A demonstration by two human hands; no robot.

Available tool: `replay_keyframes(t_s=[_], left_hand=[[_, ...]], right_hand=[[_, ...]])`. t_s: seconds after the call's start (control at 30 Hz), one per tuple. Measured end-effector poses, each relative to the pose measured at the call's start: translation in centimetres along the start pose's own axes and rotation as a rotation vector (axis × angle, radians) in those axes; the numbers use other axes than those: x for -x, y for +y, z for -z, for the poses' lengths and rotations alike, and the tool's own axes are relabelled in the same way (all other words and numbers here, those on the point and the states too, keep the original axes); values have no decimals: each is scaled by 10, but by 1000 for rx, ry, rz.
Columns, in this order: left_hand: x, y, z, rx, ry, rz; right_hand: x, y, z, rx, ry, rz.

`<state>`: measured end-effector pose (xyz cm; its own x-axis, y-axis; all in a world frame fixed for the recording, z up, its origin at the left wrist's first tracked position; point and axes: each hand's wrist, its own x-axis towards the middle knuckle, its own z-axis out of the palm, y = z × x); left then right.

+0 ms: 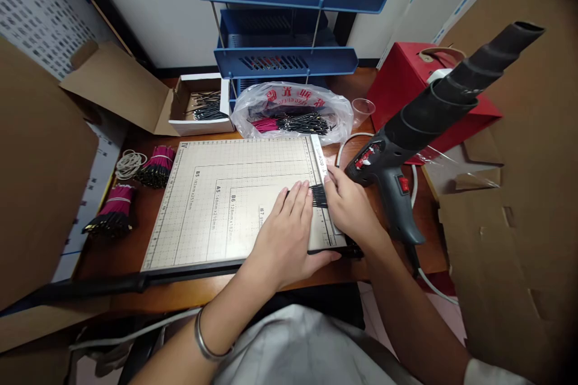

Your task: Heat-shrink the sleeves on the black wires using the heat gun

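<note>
A row of thin black wires [319, 196] lies across the right side of a paper cutter's gridded board [194, 240]. My left hand [289, 222] rests flat on the board, its fingertips over the left part of the wires and its thumb stretched toward the near edge. At the white ruler strip [320, 159], my right hand [352, 204] is closed with curled fingers around the wires' right end. Its fingers hide that end. The cutter's black handle [99, 286] extends left along the front edge.
Bundles of pink-and-black wires [111, 210] lie left of the board. Behind stand an open box of wires [201, 126], a plastic bag with wires [293, 114] and a blue rack [289, 60]. A heat gun [397, 150] and red box [392, 84] occupy the right.
</note>
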<state>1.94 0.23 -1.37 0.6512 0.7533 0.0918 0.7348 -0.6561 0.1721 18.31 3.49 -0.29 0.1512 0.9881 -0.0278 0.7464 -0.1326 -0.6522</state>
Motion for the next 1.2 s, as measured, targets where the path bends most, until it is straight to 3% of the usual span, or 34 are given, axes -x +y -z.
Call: replay_keyframes(t_s=[0.07,0.17,0.23,0.33,0.4,0.6,0.8,0.97,1.03,1.1,1.13,1.17,1.2], left_hand=[[0,0,0,-3,-1,4],[0,0,1,-3,-2,5],[1,0,0,3,-2,7],[1,-1,0,12,3,13],[1,-1,0,13,9,14],[0,-2,-1,24,20,7],[1,-2,-2,26,45,0],[1,-1,-1,38,41,7],[1,-1,-1,34,39,7],[1,0,-2,27,38,4],[1,0,-2,25,40,3],[1,0,-2,24,45,4],[2,0,-3,23,51,6]], right_hand=[[9,5,11,-81,229,31],[27,24,32,-57,733,148],[36,41,42,168,855,179],[42,57,45,378,482,74],[41,57,45,418,343,-27],[40,36,52,506,240,-126],[47,45,38,366,352,-67],[50,31,49,423,289,-47],[51,18,58,239,434,26],[48,7,64,-216,603,45],[43,4,65,-538,571,33],[37,3,66,-893,452,-20],[29,3,66,-1217,243,-113]])
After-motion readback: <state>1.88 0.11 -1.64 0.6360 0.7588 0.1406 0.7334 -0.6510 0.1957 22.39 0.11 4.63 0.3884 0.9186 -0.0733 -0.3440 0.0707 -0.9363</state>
